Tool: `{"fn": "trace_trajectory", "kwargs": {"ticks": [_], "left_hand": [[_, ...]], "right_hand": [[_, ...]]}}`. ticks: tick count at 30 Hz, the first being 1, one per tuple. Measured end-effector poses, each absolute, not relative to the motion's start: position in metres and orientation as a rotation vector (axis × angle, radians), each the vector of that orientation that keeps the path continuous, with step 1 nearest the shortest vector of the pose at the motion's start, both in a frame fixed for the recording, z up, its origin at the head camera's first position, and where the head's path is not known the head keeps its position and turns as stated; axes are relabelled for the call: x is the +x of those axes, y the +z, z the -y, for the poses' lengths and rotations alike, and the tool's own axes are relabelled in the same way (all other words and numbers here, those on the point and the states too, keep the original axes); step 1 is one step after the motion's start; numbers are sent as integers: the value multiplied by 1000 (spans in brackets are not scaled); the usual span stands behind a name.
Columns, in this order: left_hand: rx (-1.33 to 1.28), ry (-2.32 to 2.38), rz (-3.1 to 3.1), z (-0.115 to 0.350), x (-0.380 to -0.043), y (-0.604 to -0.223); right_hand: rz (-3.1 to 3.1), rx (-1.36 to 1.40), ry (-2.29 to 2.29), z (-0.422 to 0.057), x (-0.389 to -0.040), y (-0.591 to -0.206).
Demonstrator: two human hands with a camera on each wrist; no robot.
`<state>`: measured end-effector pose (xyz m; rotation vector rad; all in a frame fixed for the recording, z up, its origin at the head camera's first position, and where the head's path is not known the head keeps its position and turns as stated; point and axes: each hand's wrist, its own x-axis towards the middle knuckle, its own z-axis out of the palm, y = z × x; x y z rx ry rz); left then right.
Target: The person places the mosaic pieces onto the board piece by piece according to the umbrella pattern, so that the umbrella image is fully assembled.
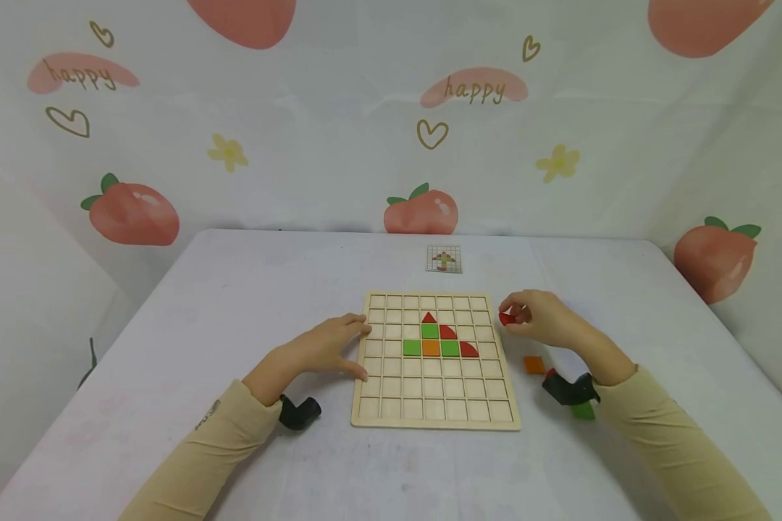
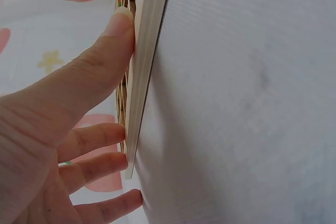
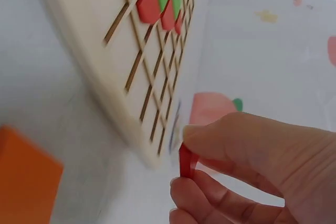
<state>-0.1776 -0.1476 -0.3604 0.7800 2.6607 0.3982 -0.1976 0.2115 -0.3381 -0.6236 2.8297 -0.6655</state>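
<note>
A wooden grid board [image 1: 435,409] lies on the table, with several tiles set in its squares: a red triangle [image 1: 428,318], green squares [image 1: 412,348], an orange square [image 1: 431,348] and two red quarter-round tiles [image 1: 469,349]. My left hand [image 1: 319,347] rests at the board's left edge, its thumb [image 2: 113,40] and fingers spread along the rim. Just off the board's right edge, my right hand [image 1: 539,318] pinches a small red tile [image 3: 187,161] between thumb and fingertips. The fingers partly hide that tile's shape.
A small picture card [image 1: 444,258] with a coloured grid pattern lies behind the board. Right of the board are a loose orange tile [image 1: 534,365] and a green tile [image 1: 583,411], partly hidden under the right wrist's black camera [image 1: 568,388]. Another black camera [image 1: 300,413] hangs at the left wrist.
</note>
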Motion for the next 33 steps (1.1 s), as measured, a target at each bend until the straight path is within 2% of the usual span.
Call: {"fn": "trace_trajectory", "kwargs": {"ticks": [25, 33], "left_hand": [[771, 410, -2665, 149, -176, -360], [771, 400, -2662, 149, -177, -359]], "right_hand": [[-2671, -954, -758, -133, -197, -335], [-2674, -959, -746, -108, -201, -342]]}}
